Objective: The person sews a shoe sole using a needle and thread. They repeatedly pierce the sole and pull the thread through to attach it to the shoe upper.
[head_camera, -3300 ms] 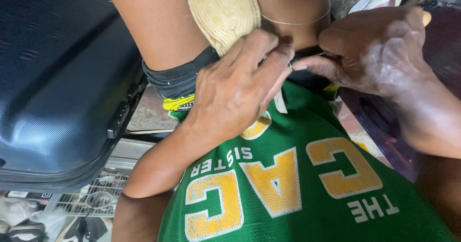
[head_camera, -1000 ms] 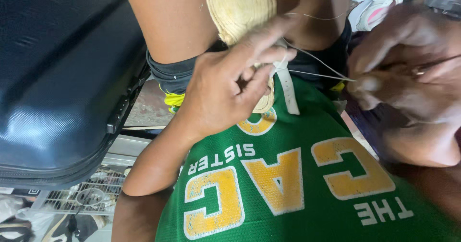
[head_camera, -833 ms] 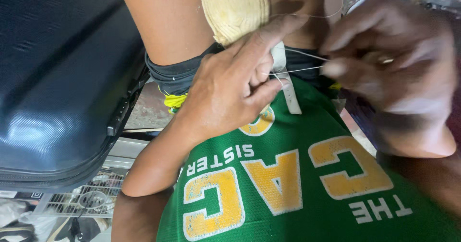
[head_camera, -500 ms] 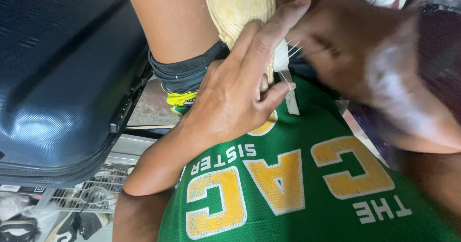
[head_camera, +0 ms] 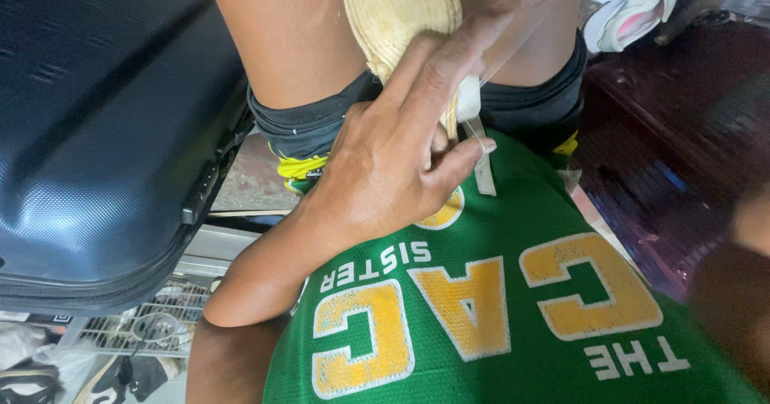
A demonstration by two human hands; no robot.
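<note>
The left hand (head_camera: 385, 171) sits at the picture's centre, its fingers (head_camera: 449, 59) stretched toward 1 o'clock and pressed against one woven straw piece (head_camera: 401, 11) held between the knees at 12 o'clock. The thumb and the curled lower fingers pinch a white strip (head_camera: 484, 175) and a thin thread (head_camera: 513, 39) that runs up toward 1 o'clock; so the fingers are clamped on the strip, the longer ones lying flat on the straw. The right hand is only a blur at the frame's 4 o'clock edge, and I cannot tell how its fingers stand. One dark blue hard suitcase (head_camera: 96, 131) fills the 9 o'clock side, its edge just beside the left knee, leaving little room there. The green shirt (head_camera: 497, 324) with yellow letters covers the 6 o'clock area. At 3 o'clock a dark maroon surface (head_camera: 666, 147) lies open. One white cloth bundle (head_camera: 634, 11) rests at 1 o'clock, near the right knee.
</note>
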